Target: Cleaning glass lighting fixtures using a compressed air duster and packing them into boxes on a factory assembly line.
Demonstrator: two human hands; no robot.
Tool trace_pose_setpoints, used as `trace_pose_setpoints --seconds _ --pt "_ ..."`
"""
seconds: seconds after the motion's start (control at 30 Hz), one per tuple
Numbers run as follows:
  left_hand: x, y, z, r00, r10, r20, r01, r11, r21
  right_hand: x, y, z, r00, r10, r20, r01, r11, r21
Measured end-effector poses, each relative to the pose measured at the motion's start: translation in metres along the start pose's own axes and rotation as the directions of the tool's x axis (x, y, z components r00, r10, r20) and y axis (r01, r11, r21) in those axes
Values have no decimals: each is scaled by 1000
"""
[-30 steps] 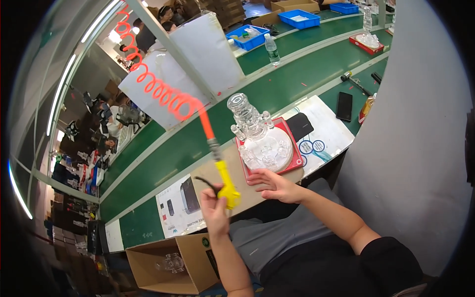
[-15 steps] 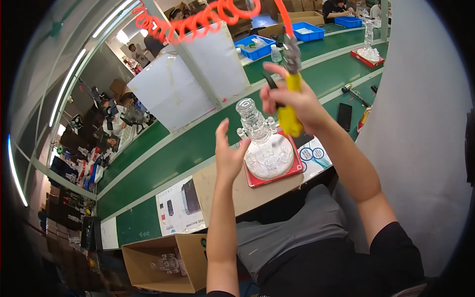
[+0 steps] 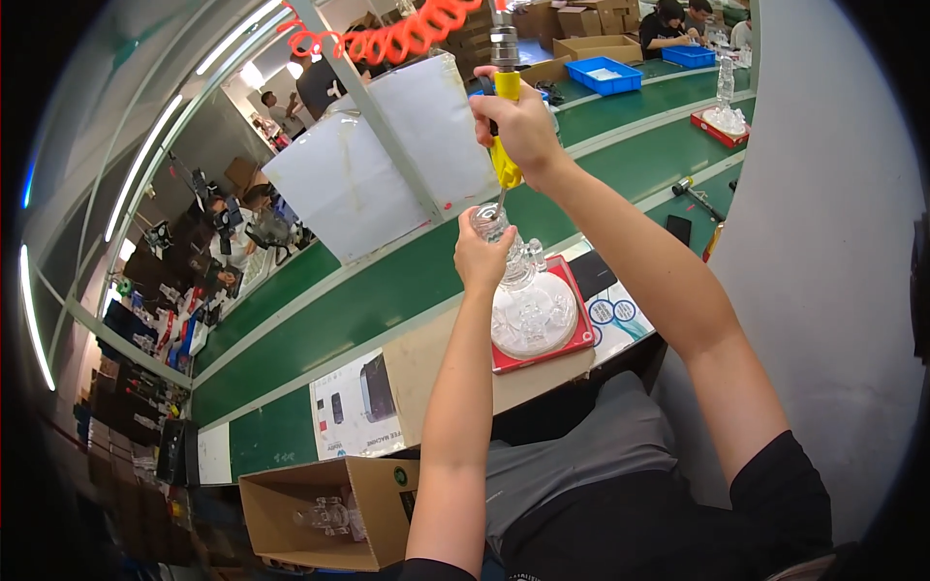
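Note:
My right hand (image 3: 531,137) is wrapped around a yellow air blow gun (image 3: 508,167), which hangs from a red coiled hose (image 3: 417,37). Its thin nozzle points down at the mouth of a clear glass vessel (image 3: 524,268); whether the tip is inside I cannot tell. Around the vessel's neck, just below the rim, my left hand (image 3: 480,259) is closed. The vessel stands upright, with small side knobs and a wide lower part over a white round pad (image 3: 533,346). Under the pad is a red square tray (image 3: 583,336) near the bench edge.
A cardboard box (image 3: 392,504) at lower left holds another glass piece (image 3: 329,516). On the right lie a hammer-like tool (image 3: 699,198) and a phone (image 3: 679,229). A second glass vessel (image 3: 725,92) stands farther off. Blue bins (image 3: 605,77) and co-workers (image 3: 666,29) are behind.
My left hand has moved up and closed on the vessel's neck. My right hand has brought the blow gun left and up, over the vessel's mouth, nozzle downward.

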State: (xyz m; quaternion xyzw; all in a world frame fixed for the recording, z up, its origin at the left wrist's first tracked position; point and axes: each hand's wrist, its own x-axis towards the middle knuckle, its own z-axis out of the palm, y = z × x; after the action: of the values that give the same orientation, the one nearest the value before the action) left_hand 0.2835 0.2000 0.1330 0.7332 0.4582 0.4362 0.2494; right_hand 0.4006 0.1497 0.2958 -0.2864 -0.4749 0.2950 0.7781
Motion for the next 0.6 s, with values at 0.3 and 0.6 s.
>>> trace_pose_setpoints --seconds 0.3,0.6 --pt "-14 8 6 973 197 -118 -180 974 136 -10 -14 -1 1000 -16 4 16 1000 14" --pt "-20 -2 -1 989 126 -83 -117 987 108 -29 0 -9 999 32 -3 -32 999 11"
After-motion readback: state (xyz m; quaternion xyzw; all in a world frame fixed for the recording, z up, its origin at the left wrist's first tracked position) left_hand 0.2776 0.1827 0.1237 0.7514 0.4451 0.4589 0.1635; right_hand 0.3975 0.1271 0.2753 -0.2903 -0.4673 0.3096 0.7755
